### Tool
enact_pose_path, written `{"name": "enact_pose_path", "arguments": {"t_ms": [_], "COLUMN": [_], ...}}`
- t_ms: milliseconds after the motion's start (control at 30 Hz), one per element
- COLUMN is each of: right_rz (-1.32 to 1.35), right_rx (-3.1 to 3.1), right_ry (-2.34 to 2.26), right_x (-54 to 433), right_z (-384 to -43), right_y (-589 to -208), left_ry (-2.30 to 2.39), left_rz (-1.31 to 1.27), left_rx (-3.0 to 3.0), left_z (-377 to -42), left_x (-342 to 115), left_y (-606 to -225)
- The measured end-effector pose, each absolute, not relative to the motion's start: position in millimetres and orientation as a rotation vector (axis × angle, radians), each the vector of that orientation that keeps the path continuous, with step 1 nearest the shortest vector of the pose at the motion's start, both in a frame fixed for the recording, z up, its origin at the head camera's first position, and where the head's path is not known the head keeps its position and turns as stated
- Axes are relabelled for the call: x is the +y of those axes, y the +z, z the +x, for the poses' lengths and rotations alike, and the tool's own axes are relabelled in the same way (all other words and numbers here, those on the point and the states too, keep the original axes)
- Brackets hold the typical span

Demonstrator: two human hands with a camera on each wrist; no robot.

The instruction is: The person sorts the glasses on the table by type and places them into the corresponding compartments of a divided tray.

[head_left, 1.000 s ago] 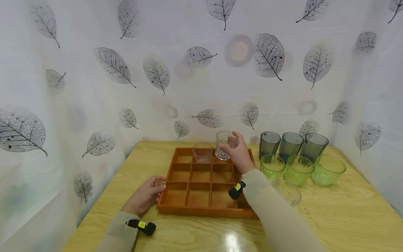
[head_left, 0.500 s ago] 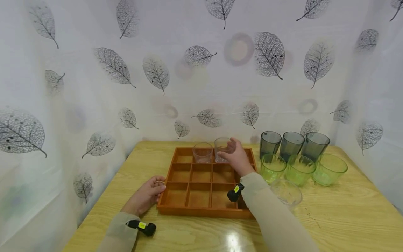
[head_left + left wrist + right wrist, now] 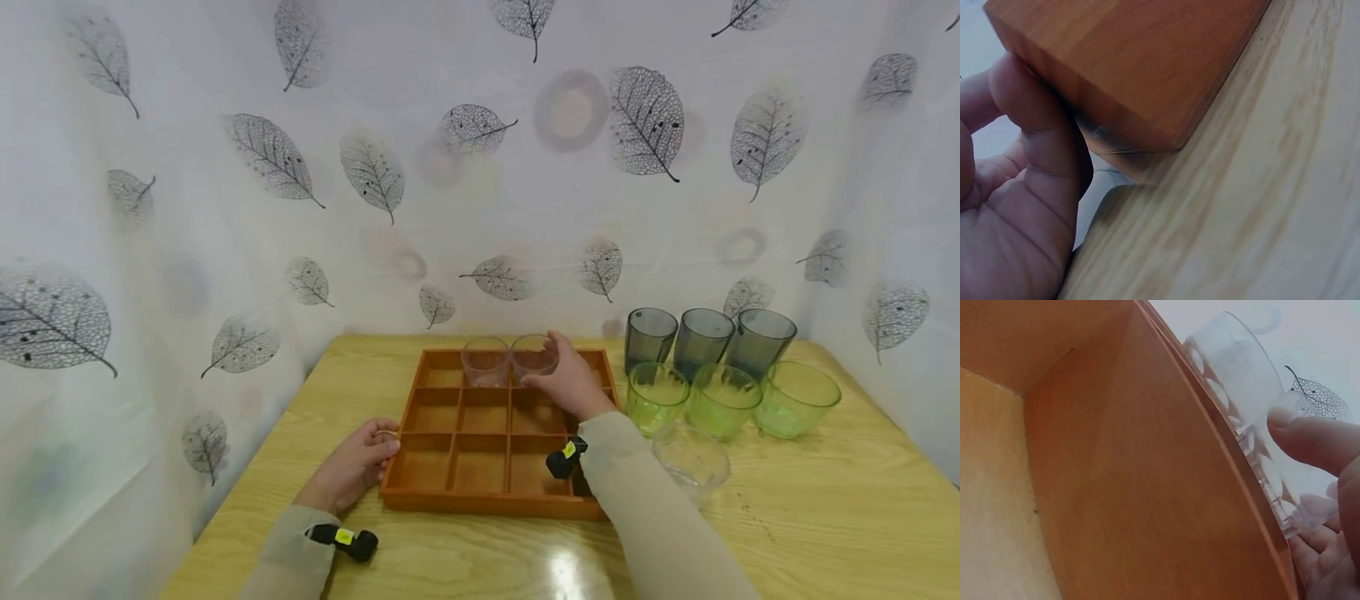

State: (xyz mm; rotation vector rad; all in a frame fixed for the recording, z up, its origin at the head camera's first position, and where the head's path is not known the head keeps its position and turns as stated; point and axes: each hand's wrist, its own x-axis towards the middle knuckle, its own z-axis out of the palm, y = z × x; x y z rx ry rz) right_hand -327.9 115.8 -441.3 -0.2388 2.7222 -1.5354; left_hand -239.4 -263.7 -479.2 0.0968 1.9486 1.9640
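Note:
An orange-brown wooden divided tray (image 3: 495, 505) lies on the table, split into several square compartments. My left hand (image 3: 351, 467) holds its left side, the thumb (image 3: 1022, 87) against the outer wall in the left wrist view. At the tray's back row, my right hand (image 3: 568, 379) grips a clear glass (image 3: 528, 357) between thumb and fingers. That glass sits upright in a back compartment, its lower part hidden by the divider. Directly left of it, a second clear glass (image 3: 483, 363) stands in the neighbouring compartment. The right wrist view shows both glasses side by side beyond a wooden divider (image 3: 1147, 456).
Three dark grey glasses (image 3: 703, 342) stand at the table's back right. In front of them are three green glasses (image 3: 722, 408). Another clear glass (image 3: 693, 462) stands nearer, beside my right forearm. A white leaf-print curtain (image 3: 420, 183) hangs behind and beside the table (image 3: 450, 558).
My right hand has lowered the clear glass into the back-row compartment beside the other clear glass. My left hand has stayed at the tray's left side. The head view has shifted slightly.

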Motion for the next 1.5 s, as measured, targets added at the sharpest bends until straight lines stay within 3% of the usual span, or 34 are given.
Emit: {"name": "enact_pose_path", "arguments": {"t_ms": [1500], "right_rz": [-0.235], "right_rx": [2.708], "right_ry": [-1.583], "right_x": [115.6], "right_z": [-326.5], "right_y": [-440.1], "left_ry": [1.994], "left_rz": [0.152], "left_rx": [1.908], "left_z": [-238.7], "left_x": [-262.0], "left_y": [-478.2]}}
